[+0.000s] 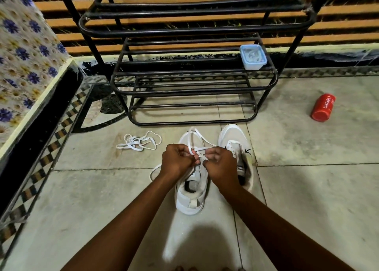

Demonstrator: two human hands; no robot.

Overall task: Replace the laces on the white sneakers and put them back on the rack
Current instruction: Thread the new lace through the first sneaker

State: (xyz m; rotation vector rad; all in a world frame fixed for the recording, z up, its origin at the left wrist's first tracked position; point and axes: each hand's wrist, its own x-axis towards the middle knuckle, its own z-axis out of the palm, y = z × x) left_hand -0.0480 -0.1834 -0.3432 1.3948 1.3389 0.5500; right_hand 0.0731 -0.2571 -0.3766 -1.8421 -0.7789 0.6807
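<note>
Here, at centre frame: left hand (178, 160) and right hand (220, 164), fingers curled, pinching white lace (195, 150) over left sneaker (191, 197); right sneaker (235, 145) beside; spare lace (139, 142) left.

Pale tiled floor (307, 199) with a black-and-tan checkered border (51, 143) at left. Behind, a wall (348, 10) of orange and dark horizontal stripes. At left, a floral-patterned surface (22, 51) with blue flowers. A shadow (201, 248) falls on the near floor.
</note>
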